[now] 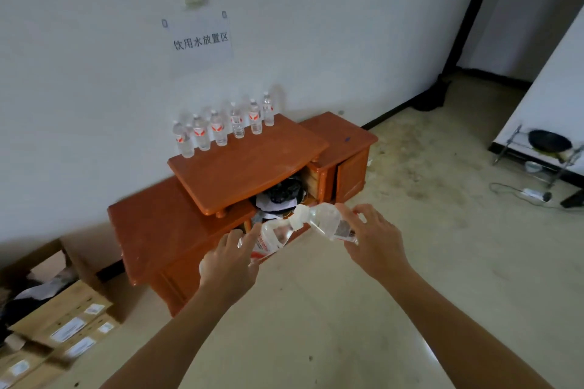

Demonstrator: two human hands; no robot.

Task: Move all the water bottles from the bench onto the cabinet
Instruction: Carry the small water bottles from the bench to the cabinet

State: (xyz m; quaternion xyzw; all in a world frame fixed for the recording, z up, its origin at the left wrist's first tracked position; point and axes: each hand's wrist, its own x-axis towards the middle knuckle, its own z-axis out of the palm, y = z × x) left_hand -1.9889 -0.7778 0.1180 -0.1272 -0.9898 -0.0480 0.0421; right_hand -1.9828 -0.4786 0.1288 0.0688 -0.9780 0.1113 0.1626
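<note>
Both forearms reach forward and slightly inward, meeting low in front of the wooden cabinet (246,164).

The left hand (230,259) shows its back to the camera. Its fingers curl round the lower body of a red-labelled water bottle (271,237). This bottle lies tilted, its long axis running from lower left to upper right, with the white cap end uppermost.

The right hand (376,240) is also seen from the back. Its thumb and fingers wrap the base end of a second water bottle (325,221). This bottle leans the other way, its cap pointing up and to the left. The two cap ends come together between the hands, and I cannot tell whether they touch. Both bottles are held in the air, in front of the cabinet's open middle compartment.

A row of water bottles (218,128) stands upright along the back edge of the cabinet's raised top, against the wall and below a paper sign (200,38).

Each palm hides the bottom of its bottle, and the label of the second bottle is mostly covered. Motion blur softens the caps. The dark things inside the open compartment are too jumbled to name. Cardboard boxes (63,309) at the lower left are cut off by the frame edge.
</note>
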